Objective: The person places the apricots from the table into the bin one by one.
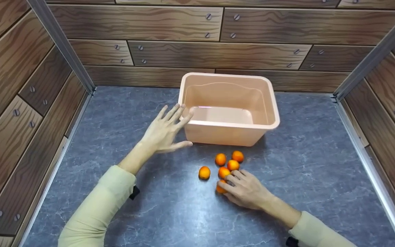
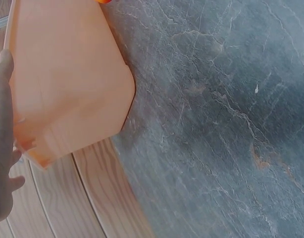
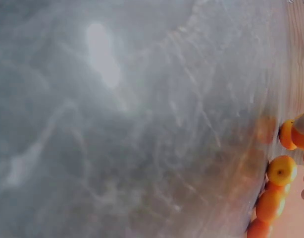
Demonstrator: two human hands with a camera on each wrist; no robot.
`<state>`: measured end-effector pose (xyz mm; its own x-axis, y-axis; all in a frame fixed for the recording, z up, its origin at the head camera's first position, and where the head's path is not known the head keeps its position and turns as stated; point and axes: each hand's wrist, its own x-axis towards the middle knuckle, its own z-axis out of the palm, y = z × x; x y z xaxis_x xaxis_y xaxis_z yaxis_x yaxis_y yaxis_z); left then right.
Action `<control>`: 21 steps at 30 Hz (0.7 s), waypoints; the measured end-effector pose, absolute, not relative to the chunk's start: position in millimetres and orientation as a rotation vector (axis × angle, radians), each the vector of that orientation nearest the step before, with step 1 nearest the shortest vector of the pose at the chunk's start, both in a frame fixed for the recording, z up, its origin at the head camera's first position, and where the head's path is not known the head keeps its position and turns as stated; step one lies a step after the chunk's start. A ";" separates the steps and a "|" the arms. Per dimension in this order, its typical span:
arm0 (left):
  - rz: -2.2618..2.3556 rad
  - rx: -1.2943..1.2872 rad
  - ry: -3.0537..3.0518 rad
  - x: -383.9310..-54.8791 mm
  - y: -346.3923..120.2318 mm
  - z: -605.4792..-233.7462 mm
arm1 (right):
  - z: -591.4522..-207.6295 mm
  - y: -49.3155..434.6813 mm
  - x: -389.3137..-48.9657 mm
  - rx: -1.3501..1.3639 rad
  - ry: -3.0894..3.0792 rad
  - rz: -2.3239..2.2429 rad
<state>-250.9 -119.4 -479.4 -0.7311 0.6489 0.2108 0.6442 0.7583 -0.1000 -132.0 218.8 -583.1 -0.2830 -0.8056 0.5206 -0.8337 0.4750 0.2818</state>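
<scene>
oranges (image 1: 233,165), six in all, are seen on the grey marbled desk (image 1: 170,219), outside the peach tub (image 1: 223,135) and just in front of its near wall. five are gathered in a slanting cluster, its long axis directed from the right-hand grip (image 1: 247,191) away toward the tub and slightly rightward; the loose orange (image 1: 204,173) is set apart to the left, between the two hands. by the right-hand grip the cluster is reached from its near right side, so the fruit is found ahead and to the left of the palm, right at the fingertips. the nearest orange (image 1: 219,189) is held under curled fingers, though how firmly it is pressed by the thumb cannot be told. each fruit is rounded, so no clear long axis is offered by any single one. the left-hand grip (image 1: 163,132) is held farther off, fingers straight and spread, nothing grasped, beside the left end of the tub; whether the rim is touched cannot be told. the tub's own long side is laid crosswise, beyond the cluster.
</scene>
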 end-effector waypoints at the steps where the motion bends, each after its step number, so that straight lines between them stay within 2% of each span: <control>1: 0.029 -1.017 -2.721 -250.9 -119.5 -479.4 | -581.2 218.8 -132.9 1.350 -2.102 0.065; 21: 0.011 -1.014 -2.722 -251.1 -119.9 -479.1 | -545.5 219.2 -151.1 1.286 -2.036 0.092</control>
